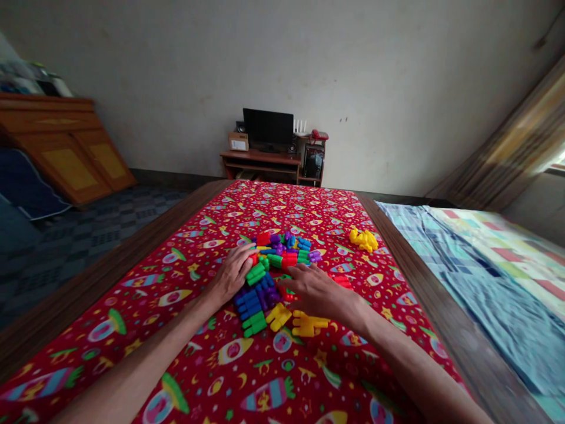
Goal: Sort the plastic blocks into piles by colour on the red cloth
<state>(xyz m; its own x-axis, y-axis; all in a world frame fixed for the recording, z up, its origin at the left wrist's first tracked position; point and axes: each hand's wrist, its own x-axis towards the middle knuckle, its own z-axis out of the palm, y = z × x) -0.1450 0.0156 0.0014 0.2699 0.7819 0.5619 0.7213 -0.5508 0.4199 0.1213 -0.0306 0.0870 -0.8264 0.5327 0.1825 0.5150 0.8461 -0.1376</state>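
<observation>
So far, most plastic building blocks (pixel 269 282) lie heaped on the red rocket-print cloth (pixel 198 368), a yellow cluster (pixel 364 239) apart. Our left grip (pixel 232 274) curls against them, hold unclear; our right grip (pixel 315 292) lies open.

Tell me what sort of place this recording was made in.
Most likely a room in a home, probably a bedroom. The signs are the bed with a blue checked sheet on the right, the low wooden desk holding a black computer monitor, and the orange-brown wooden cabinet on the left.
</observation>
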